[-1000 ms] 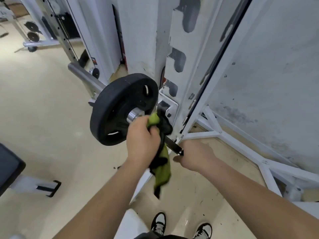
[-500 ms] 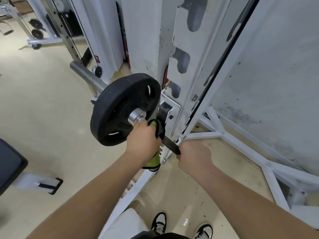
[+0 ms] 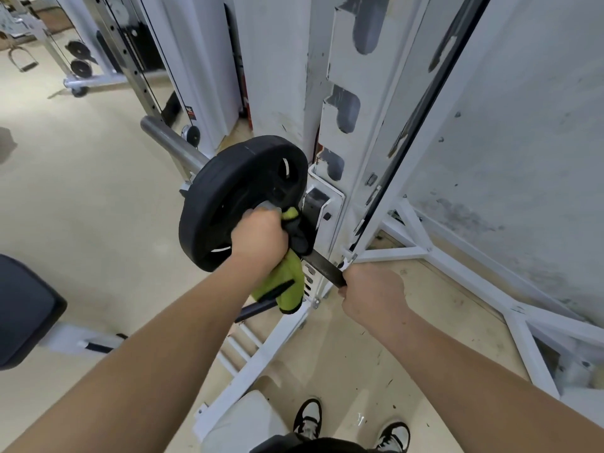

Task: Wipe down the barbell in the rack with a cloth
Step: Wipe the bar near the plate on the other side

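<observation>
The dark barbell (image 3: 322,265) rests in the white rack (image 3: 330,178), with a black weight plate (image 3: 235,197) on its sleeve and the silver sleeve end (image 3: 170,142) sticking out to the far left. My left hand (image 3: 260,237) grips a green and black cloth (image 3: 284,286) wrapped round the bar right beside the plate; the cloth's tail hangs down below my wrist. My right hand (image 3: 372,295) grips the bare shaft a little nearer to me.
A black padded bench (image 3: 23,308) stands at the left edge. White rack feet and braces (image 3: 490,289) spread over the beige floor at right, against a grey wall. Another machine with small plates (image 3: 78,57) stands at the far left. My shoes (image 3: 349,426) show below.
My left hand has slid the cloth along the bar toward the plate, hiding most of the silver collar. More of the cloth's tail hangs out below the hand than half a second ago.
</observation>
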`<act>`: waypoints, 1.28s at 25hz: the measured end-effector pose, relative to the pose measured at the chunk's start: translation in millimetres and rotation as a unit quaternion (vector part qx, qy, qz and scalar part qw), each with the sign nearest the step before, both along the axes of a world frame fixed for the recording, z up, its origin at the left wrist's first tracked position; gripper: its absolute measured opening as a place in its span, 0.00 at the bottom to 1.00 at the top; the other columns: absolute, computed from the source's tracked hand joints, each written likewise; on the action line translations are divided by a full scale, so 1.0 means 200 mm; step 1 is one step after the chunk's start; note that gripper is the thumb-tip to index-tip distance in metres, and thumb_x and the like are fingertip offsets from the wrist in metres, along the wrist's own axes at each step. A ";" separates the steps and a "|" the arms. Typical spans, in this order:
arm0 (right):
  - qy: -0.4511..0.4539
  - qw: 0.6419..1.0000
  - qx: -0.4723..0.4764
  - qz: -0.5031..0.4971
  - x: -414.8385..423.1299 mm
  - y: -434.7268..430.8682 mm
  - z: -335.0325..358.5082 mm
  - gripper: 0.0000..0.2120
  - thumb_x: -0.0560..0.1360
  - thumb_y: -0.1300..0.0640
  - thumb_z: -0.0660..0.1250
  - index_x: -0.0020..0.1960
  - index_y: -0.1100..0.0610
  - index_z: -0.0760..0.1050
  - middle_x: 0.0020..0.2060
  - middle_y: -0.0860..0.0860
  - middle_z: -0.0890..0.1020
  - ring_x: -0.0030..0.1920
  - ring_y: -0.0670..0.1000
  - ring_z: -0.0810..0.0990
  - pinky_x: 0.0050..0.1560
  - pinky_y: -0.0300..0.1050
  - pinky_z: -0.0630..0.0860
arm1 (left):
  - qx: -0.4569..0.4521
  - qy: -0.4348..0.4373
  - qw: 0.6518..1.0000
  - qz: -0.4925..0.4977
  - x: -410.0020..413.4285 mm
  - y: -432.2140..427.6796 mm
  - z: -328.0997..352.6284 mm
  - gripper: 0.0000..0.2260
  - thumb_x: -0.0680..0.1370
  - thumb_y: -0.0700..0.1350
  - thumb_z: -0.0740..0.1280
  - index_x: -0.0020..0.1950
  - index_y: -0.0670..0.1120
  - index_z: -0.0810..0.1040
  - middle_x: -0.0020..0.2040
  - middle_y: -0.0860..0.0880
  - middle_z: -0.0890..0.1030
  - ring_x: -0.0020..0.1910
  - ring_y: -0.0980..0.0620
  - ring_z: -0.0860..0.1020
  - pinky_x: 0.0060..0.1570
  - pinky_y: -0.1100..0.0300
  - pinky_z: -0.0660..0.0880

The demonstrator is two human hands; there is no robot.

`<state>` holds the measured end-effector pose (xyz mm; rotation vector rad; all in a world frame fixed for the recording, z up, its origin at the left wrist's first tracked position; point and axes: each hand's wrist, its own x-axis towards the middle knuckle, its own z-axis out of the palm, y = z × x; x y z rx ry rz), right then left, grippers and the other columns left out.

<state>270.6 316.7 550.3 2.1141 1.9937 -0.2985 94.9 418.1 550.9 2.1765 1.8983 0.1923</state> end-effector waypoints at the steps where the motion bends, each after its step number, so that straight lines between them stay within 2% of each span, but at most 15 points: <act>1: -0.002 1.000 0.002 -0.002 0.00 0.00 0.00 0.04 0.77 0.56 0.66 0.51 0.52 0.78 0.32 0.47 0.73 0.35 0.55 0.76 0.32 0.42 0.67 | 0.019 0.013 1.000 0.017 0.01 0.01 0.00 0.11 0.74 0.42 0.66 0.56 0.43 0.78 0.55 0.44 0.79 0.56 0.39 0.76 0.41 0.51 0.73; 3: -0.002 1.000 0.003 0.000 0.00 0.00 0.00 0.03 0.77 0.55 0.66 0.50 0.51 0.77 0.33 0.48 0.73 0.35 0.55 0.75 0.32 0.42 0.66 | 0.010 0.019 1.000 0.008 0.09 -0.07 0.02 0.08 0.76 0.42 0.66 0.54 0.43 0.78 0.52 0.44 0.78 0.52 0.41 0.76 0.38 0.52 0.72; 5: -0.001 1.000 0.002 -0.003 0.00 0.00 0.00 0.02 0.76 0.55 0.66 0.47 0.51 0.76 0.32 0.47 0.71 0.36 0.55 0.74 0.30 0.41 0.63 | -0.059 0.009 0.997 -0.051 0.15 -0.18 0.03 0.03 0.77 0.46 0.65 0.47 0.46 0.75 0.44 0.47 0.76 0.43 0.43 0.75 0.37 0.54 0.71; 8: -0.005 1.000 0.002 -0.010 0.01 0.00 0.00 0.05 0.74 0.57 0.66 0.48 0.50 0.78 0.31 0.47 0.69 0.35 0.55 0.74 0.29 0.40 0.60 | -0.192 -0.038 0.974 -0.115 0.11 -0.33 0.05 0.09 0.75 0.49 0.65 0.37 0.50 0.68 0.40 0.49 0.76 0.43 0.43 0.78 0.39 0.53 0.75; 9: -0.006 1.000 0.002 -0.007 0.01 -0.01 -0.01 0.05 0.74 0.57 0.66 0.48 0.50 0.78 0.31 0.47 0.70 0.34 0.54 0.74 0.28 0.40 0.61 | -0.184 -0.072 0.976 -0.092 0.08 -0.35 0.07 0.08 0.74 0.50 0.65 0.38 0.49 0.70 0.39 0.49 0.77 0.43 0.42 0.79 0.39 0.53 0.76; 11: -0.007 1.000 0.003 -0.004 0.01 -0.01 -0.01 0.04 0.76 0.56 0.66 0.49 0.50 0.78 0.31 0.47 0.71 0.34 0.55 0.74 0.28 0.40 0.60 | -0.054 -0.118 0.992 0.001 0.02 -0.28 0.13 0.08 0.73 0.52 0.65 0.42 0.48 0.74 0.39 0.48 0.78 0.41 0.42 0.78 0.38 0.54 0.75; 13: -0.009 1.000 0.009 0.002 0.02 -0.01 0.00 0.03 0.77 0.55 0.65 0.49 0.50 0.77 0.31 0.47 0.70 0.34 0.55 0.74 0.28 0.41 0.60 | 0.060 -0.140 0.985 0.082 -0.03 -0.15 0.18 0.10 0.73 0.52 0.65 0.50 0.49 0.75 0.46 0.47 0.78 0.44 0.42 0.76 0.40 0.52 0.74; 14: -0.010 1.000 0.013 0.006 0.02 -0.01 0.00 0.03 0.77 0.55 0.64 0.49 0.51 0.77 0.31 0.47 0.69 0.34 0.55 0.74 0.28 0.41 0.59 | 0.072 -0.132 0.984 0.097 -0.03 -0.10 0.18 0.14 0.74 0.52 0.66 0.57 0.50 0.74 0.53 0.46 0.77 0.48 0.41 0.75 0.43 0.50 0.75; 16: -0.010 1.000 0.019 0.009 0.01 -0.02 -0.01 0.03 0.77 0.55 0.65 0.49 0.51 0.77 0.30 0.47 0.68 0.33 0.54 0.73 0.27 0.41 0.58 | 0.002 -0.055 0.996 0.064 0.03 -0.08 0.15 0.24 0.75 0.53 0.67 0.69 0.49 0.69 0.67 0.43 0.70 0.62 0.37 0.72 0.53 0.44 0.75; 18: -0.001 1.000 0.021 0.000 0.01 -0.02 -0.02 0.04 0.77 0.55 0.65 0.49 0.52 0.78 0.29 0.47 0.68 0.34 0.54 0.74 0.27 0.41 0.58 | -0.081 0.049 0.995 -0.020 0.10 -0.11 0.05 0.25 0.73 0.51 0.68 0.69 0.46 0.70 0.74 0.42 0.62 0.69 0.35 0.63 0.62 0.42 0.72; 19: 0.005 1.000 0.021 -0.005 0.01 -0.02 -0.03 0.05 0.76 0.55 0.65 0.49 0.52 0.79 0.29 0.47 0.68 0.34 0.55 0.74 0.28 0.41 0.59 | -0.094 0.071 0.992 -0.049 0.09 -0.11 0.02 0.23 0.73 0.48 0.68 0.67 0.45 0.72 0.74 0.42 0.62 0.70 0.35 0.62 0.62 0.41 0.72; 22: 0.016 1.000 0.015 -0.005 0.02 -0.02 -0.02 0.05 0.77 0.55 0.64 0.49 0.51 0.79 0.30 0.47 0.69 0.37 0.55 0.76 0.31 0.42 0.63 | -0.063 0.041 0.996 -0.040 0.01 -0.02 -0.01 0.15 0.75 0.42 0.67 0.61 0.44 0.75 0.70 0.42 0.65 0.65 0.35 0.67 0.52 0.42 0.77; 26: 0.013 1.000 0.021 -0.008 0.01 -0.03 -0.02 0.05 0.77 0.56 0.64 0.50 0.51 0.78 0.32 0.47 0.69 0.38 0.55 0.76 0.33 0.42 0.65 | -0.018 -0.003 1.000 0.018 0.12 -0.10 0.00 0.09 0.73 0.39 0.66 0.53 0.42 0.76 0.63 0.39 0.73 0.54 0.34 0.75 0.44 0.48 0.75; 29: 0.013 1.000 0.021 -0.016 0.01 -0.01 -0.02 0.04 0.76 0.57 0.65 0.48 0.50 0.77 0.30 0.47 0.68 0.35 0.55 0.73 0.29 0.41 0.60 | -0.034 -0.011 0.999 -0.036 0.21 -0.26 0.00 0.06 0.71 0.38 0.66 0.47 0.43 0.74 0.55 0.41 0.77 0.48 0.40 0.76 0.39 0.54 0.70; 32: 0.017 0.999 0.023 -0.017 0.02 -0.01 -0.03 0.04 0.75 0.57 0.65 0.47 0.51 0.78 0.30 0.47 0.69 0.34 0.55 0.73 0.28 0.40 0.58 | -0.013 -0.034 0.996 -0.078 0.13 -0.26 -0.01 0.07 0.71 0.38 0.66 0.47 0.43 0.73 0.52 0.43 0.75 0.51 0.40 0.76 0.38 0.53 0.70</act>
